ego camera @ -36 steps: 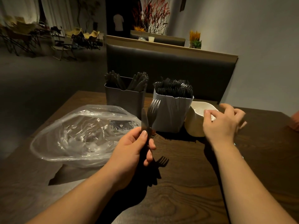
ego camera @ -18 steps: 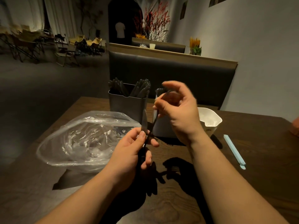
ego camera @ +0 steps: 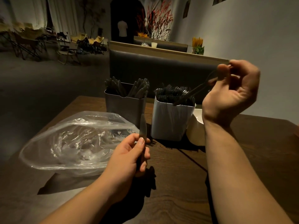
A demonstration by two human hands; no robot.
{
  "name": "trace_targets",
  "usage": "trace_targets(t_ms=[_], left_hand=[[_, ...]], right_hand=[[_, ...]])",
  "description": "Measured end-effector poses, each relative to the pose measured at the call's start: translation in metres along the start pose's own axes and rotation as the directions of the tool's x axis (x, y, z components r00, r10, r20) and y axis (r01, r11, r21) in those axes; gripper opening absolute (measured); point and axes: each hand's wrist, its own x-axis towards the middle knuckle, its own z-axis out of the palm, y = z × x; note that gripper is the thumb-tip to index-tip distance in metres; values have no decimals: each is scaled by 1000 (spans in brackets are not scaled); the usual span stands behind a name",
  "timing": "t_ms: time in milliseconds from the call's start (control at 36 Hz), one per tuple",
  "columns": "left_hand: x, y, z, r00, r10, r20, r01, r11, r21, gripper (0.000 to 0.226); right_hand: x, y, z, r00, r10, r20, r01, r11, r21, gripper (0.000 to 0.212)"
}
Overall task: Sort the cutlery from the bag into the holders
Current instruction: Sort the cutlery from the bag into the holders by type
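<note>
1. Fork [ego camera: 192, 92]: pinched at its handle end between thumb and fingers of the right hand [ego camera: 233, 89]; it slants down and left from the grip, lower end among the forks in the white holder [ego camera: 169, 122].
2. Knife [ego camera: 143, 126]: gripped upright by the handle in the closed left hand [ego camera: 129, 157]; blade rises above the thumb.
3. Dark holder [ego camera: 124, 107] stands left of the white holder, toward the table's [ego camera: 178, 183] far edge.
4. Clear bag [ego camera: 72, 141] lies near the table's left edge.
</note>
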Motion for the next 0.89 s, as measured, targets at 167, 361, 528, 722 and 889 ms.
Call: trace_targets(t_ms=[167,361,528,722,889], left_hand=[[2,1,-1,1000,-16,7,16,1000,-13,21],[0,8,0,999,8,37,-4,995,-102,26],[-4,20,-3,996,89,0,-88,992,-92,31],[-6,31,-6,987,142,-75,-148,985,-84,24],[-7,35,-16,977,159,-142,-153,987,56,19]], right_hand=[[0,20,0,998,-46,44,47,999,-10,9],[-36,42,-4,833,15,553,190,931,-312,17],[-47,34,-3,701,117,704,278,863,-421,30],[-31,-49,17,233,234,944,-282,945,-164,33],[-46,-72,27,268,275,923,-518,849,-103,31]])
